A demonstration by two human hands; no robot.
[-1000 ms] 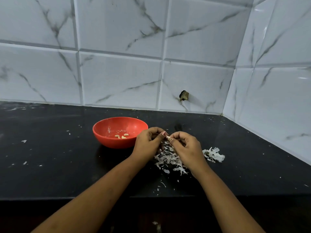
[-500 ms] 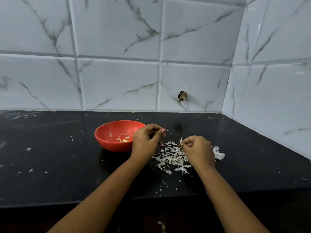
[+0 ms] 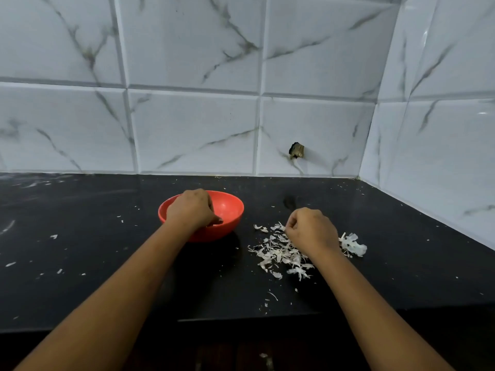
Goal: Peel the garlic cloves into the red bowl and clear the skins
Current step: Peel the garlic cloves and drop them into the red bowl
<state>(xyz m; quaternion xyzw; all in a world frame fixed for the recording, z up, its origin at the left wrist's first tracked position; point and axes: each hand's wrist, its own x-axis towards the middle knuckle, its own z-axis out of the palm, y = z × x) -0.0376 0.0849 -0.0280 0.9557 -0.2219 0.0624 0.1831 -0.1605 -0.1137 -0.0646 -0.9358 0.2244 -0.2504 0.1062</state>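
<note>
A kitchen corner seen from the head, looking down at two bare forearms over a black countertop (image 3: 107,250) backed by a white marbled tile wall (image 3: 201,129).

A second ago both hands met above the pile of garlic skins (image 3: 278,257), pinching at one clove together. Now they are apart. The left hand (image 3: 191,210) has moved left and dipped into the red bowl (image 3: 233,207). The right hand (image 3: 310,231) has sunk onto the far edge of the pile. We judge that one more clove is peeled and is being delivered to the bowl, while its skin joins the pile.

The left hand's fingers curl downward inside the bowl, knuckles up, covering most of its floor. Their tips are hidden, so we cannot tell whether they hold a clove or have let it go. The peeled cloves that showed in the bowl earlier now lie beneath this hand, out of sight.

The right hand is knuckles up with its fingers curled in tight. We cannot tell whether a skin is pinched inside. The skins spread just below and beside it, and a larger crumpled skin (image 3: 353,245) lies just to its right. Loose flecks dot the counter, so the clearing is not yet done.
</note>
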